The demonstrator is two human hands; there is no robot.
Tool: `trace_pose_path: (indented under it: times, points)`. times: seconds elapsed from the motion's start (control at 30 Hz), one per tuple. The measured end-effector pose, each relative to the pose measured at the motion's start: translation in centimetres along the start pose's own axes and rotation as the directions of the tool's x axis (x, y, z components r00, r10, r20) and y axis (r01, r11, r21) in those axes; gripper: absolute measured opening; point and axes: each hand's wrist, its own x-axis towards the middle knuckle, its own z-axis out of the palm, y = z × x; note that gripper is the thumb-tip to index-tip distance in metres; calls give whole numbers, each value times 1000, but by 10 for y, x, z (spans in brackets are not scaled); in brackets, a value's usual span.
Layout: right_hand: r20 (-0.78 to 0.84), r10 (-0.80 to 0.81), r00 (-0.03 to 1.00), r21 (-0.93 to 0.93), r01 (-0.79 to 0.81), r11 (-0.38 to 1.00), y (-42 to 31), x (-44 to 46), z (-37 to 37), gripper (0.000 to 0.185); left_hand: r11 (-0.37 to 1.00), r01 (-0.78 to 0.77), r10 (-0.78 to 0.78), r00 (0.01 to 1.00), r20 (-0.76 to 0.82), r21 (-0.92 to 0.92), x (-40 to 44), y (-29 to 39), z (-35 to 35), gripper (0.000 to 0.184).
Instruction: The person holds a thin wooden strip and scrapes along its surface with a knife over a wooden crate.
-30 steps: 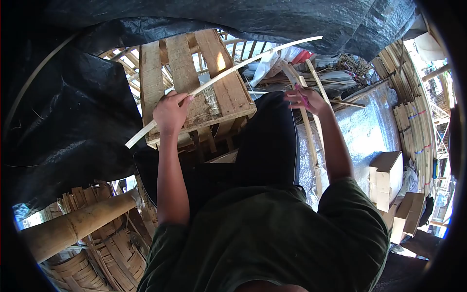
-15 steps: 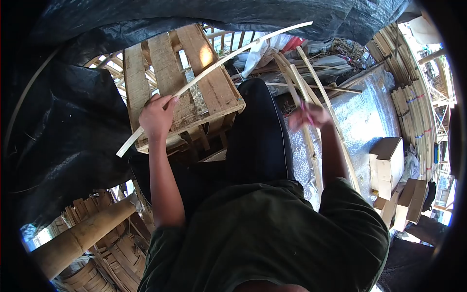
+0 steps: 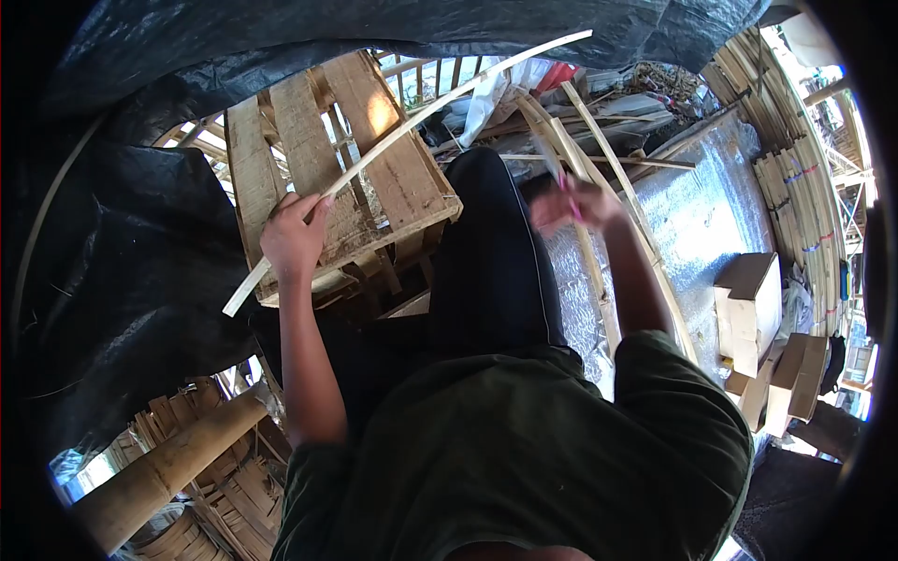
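With left hand (image 3: 295, 236), pinches pale strip (image 3: 421, 116) across slatted crate (image 3: 404, 179). With right hand (image 3: 593, 206), curls fingers around blurred pink object (image 3: 573, 205).

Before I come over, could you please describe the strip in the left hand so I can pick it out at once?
Find the slatted wooden crate at upper left. Across it runs one long, pale strip, gripped nearer its lower end by the left hand. Unlike the other strips farther right, it slants over the crate.
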Motion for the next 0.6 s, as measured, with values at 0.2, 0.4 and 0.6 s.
trace_pose_path:
  times: [0.2, 0.4, 0.6]
  points:
    - [477, 311, 822, -11, -349, 937, 25, 10, 41, 59, 999, 33, -33, 998, 47, -3, 3, 1, 1, 28]
    - [-644, -297, 705, -210, 211, 955, -20, 90, -53, 57, 1000, 18, -18, 1000, 16, -18, 2, 5, -3, 28]
    - [184, 47, 982, -102, -28, 994, -20, 26, -58, 36, 997, 61, -59, 998, 37, -45, 3, 5, -1, 29]
